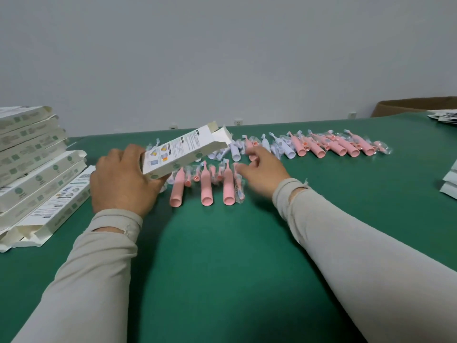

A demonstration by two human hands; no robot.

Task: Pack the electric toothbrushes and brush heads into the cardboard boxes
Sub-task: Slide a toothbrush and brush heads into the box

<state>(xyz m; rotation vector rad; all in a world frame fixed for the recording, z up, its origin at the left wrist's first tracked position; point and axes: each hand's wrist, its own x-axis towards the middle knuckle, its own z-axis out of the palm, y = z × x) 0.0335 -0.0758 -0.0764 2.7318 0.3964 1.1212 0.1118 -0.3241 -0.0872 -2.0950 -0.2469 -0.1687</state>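
Note:
My left hand [123,179] grips the near end of a white printed cardboard box [184,151], tilted up with its far flaps open. My right hand [262,169] hovers with loosely spread fingers over the toothbrushes, holding nothing. Three pink toothbrush handles [205,186] lie side by side just in front of the box. Behind them runs a row of white handles [236,151], more pink handles [329,146] and brush heads in clear wrappers [239,191].
A stack of white boxes [37,169] stands at the left edge of the green table [222,256]. A brown carton [415,106] sits at the far right, with leaflets [445,117] and white packets [451,184] near it.

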